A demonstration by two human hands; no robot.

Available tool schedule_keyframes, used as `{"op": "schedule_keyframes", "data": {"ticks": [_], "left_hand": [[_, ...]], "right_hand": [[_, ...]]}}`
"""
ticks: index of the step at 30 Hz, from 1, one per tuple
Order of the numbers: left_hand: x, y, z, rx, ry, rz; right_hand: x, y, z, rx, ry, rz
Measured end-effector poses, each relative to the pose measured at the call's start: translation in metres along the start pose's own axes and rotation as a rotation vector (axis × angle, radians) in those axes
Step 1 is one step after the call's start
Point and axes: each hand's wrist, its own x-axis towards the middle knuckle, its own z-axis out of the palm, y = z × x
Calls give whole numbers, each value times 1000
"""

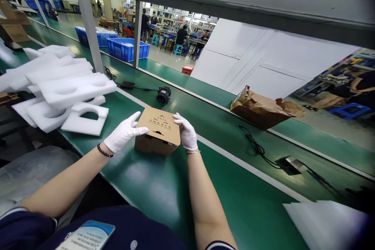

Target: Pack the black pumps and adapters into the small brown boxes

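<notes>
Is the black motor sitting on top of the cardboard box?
No, the black motor sits on the green conveyor belt, beyond the cardboard box and apart from it.

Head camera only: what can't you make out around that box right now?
Head view:
- Cardboard box: top print too small to read; its right corner is covered by the gloved right hand; underside hidden against the green conveyor belt.
- Chest card: cut off by the bottom edge, text unreadable.
- Seated person: blurred, cut off by the right edge.
</notes>
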Motion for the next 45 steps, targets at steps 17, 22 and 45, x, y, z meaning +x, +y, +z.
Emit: {"op": "schedule_keyframes", "data": {"ticks": [17, 22, 45], "left_hand": [[10, -87, -1, 584, 184, 847], [13, -85, -6, 628, 154, 1041], [-10, -101, 47, 302, 414, 536]], "right_hand": [[-67, 12, 18, -200, 90, -307], [-63, -21, 20, -364, 67, -375], [-76, -45, 40, -519, 196, -713]]}}
